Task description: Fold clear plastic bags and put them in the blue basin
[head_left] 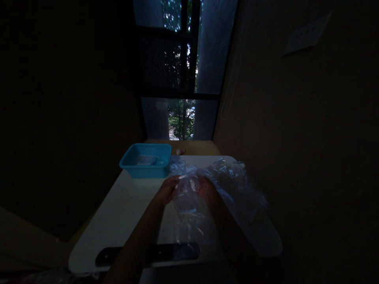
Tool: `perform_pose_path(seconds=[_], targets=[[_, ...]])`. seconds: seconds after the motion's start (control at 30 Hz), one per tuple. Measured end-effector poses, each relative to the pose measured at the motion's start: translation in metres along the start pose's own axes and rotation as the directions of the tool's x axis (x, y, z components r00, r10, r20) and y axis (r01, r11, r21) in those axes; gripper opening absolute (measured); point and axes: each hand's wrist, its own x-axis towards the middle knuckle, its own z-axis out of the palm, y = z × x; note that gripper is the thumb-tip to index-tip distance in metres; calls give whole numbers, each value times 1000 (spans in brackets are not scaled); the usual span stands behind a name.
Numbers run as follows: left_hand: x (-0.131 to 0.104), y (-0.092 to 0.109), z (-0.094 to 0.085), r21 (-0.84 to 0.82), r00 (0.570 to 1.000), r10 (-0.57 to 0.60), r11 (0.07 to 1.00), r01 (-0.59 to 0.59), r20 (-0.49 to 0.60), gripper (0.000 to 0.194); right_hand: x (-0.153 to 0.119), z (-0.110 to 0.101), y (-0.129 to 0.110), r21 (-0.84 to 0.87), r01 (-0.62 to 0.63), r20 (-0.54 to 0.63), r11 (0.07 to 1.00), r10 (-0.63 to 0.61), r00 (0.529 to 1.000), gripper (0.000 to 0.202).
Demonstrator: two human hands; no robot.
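Between my two hands is a clear plastic bag (pixel 191 197), crinkled and see-through, hanging down toward the near side of the white table. My left hand (pixel 170 188) has its fingers closed on the bag's left edge. My right hand (pixel 206 188) grips it from the right, partly covered by the shiny film. More clear plastic bags (pixel 227 173) lie heaped to the right of my right hand, some of them spilling past the table's edge. Dim light and blur hide the fingertips and whatever the bag may contain.
A blue plastic basin (pixel 148 171) stands at the table's far left with a clear packet (pixel 145 160) inside. The white table (pixel 118 213) has a dark slotted strip (pixel 160 252) along its near edge. Behind it, a small bottle-like item (pixel 180 151) lies on the ledge below the window (pixel 180 118).
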Motion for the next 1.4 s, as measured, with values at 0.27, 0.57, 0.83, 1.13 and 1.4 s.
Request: perform_pose_path(seconds=[0.27, 0.57, 0.83, 1.13, 1.4], targets=[[4, -5, -3, -28, 999, 35, 999, -36, -26, 37, 3, 2, 4, 179, -90, -12, 980, 94, 996, 13], [4, 1, -7, -144, 979, -125, 978, 149, 161, 28, 3, 1, 6, 286, -24, -31, 958, 35, 999, 13], [5, -10, -6, 97, 989, -72, 993, 60, 126, 22, -2, 5, 2, 310, -39, 6, 950, 39, 999, 8], [10, -17, -9, 177, 989, 137, 976, -126, -55, 29, -5, 10, -1, 231, -109, -8, 967, 114, 993, 16], [13, -20, -11, 227, 980, 193, 958, -178, -48, 33, 0, 7, 13, -32, -78, -11, 996, 78, 997, 21]])
